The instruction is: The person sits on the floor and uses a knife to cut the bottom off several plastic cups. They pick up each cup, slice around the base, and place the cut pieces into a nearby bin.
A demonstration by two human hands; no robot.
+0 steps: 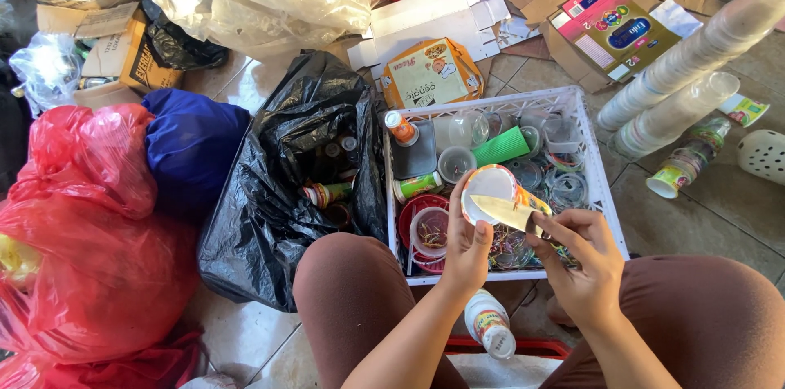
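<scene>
Left hand (468,246) holds a small paper cup (491,193) from below-left, thumb up along its near side, fingers wrapped behind; the grip is closed on the cup. The cup's open mouth tilts up toward the camera, white inside showing, and it hangs above the near part of the white plastic crate (601,184), not touching it.

Right hand (585,262) pinches the near end of a pale yellowish strip (511,211), which looks like the cup's label or lid film, between thumb and fingertips; the grip is narrow, closed on the strip. The strip's long axis runs from the cup's rim at upper left down to the right hand at lower right. So the cup lies up and to the left of the right grip, and the strip bridges the two hands. Left hand is the nearer one to the cup body; right hand touches only the strip.

Around them: the crate holds clear cups, a green ribbed cup (500,146), a red bowl (425,221) and loose bands. A black trash bag (278,193) with cans sits just left of the crate. Red bags (90,233) lie far left. Stacks of clear cups (687,62) lie on the tiled floor (719,209) to the right. A white bottle (489,323) stands between the knees, near the crate's front edge.
</scene>
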